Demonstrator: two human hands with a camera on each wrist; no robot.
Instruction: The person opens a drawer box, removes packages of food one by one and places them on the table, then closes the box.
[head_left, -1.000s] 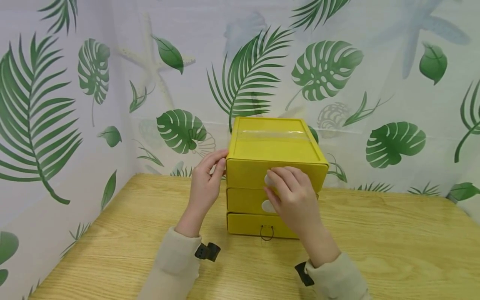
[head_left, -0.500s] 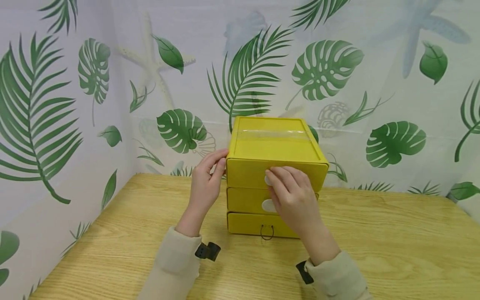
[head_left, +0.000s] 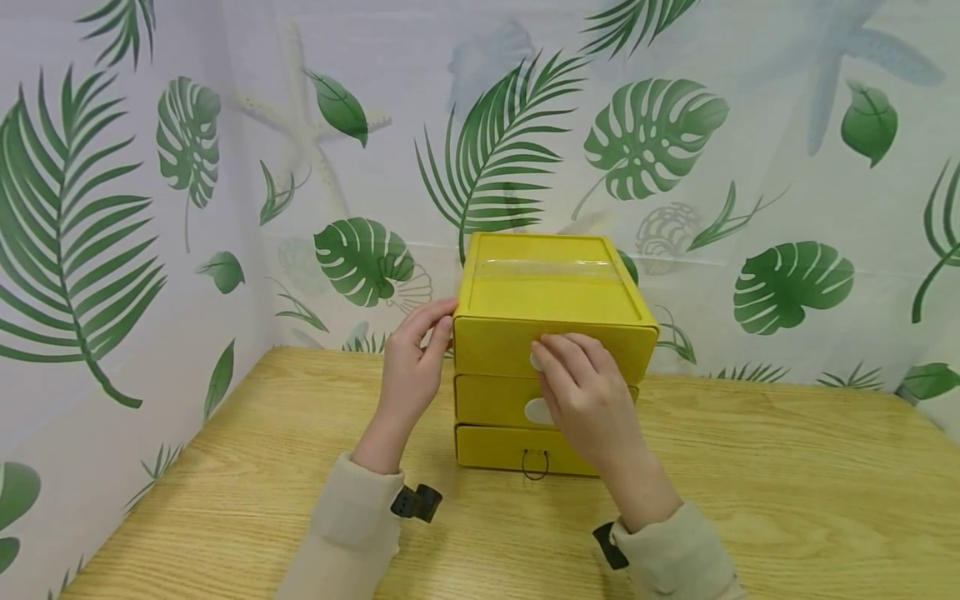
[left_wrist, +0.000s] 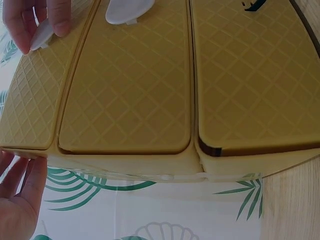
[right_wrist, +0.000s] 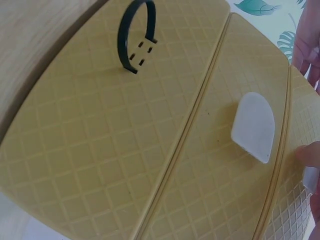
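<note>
A yellow three-drawer box [head_left: 555,287] stands on the table in the head view, its drawers closed. My right hand [head_left: 592,400] pinches the white handle [left_wrist: 42,35] of the top drawer between thumb and fingers. On the box's left side, near the upper front corner, my left hand [head_left: 411,362] rests with its fingers extended. The middle drawer has a rounded white handle [right_wrist: 255,127], just below my right hand. A thin black loop [right_wrist: 122,42] serves as the pull on the bottom drawer. The drawer fronts carry a diamond grid pattern.
The box sits on a wood-grain table [head_left: 765,492]. Behind and to the left hangs a white cloth [head_left: 525,33] printed with green leaves, close to the box's back. A strip of clear tape [head_left: 543,267] crosses the box's top.
My right thumb has moved up from below the top handle and now closes on it. The left hand and the box stay where they were.
</note>
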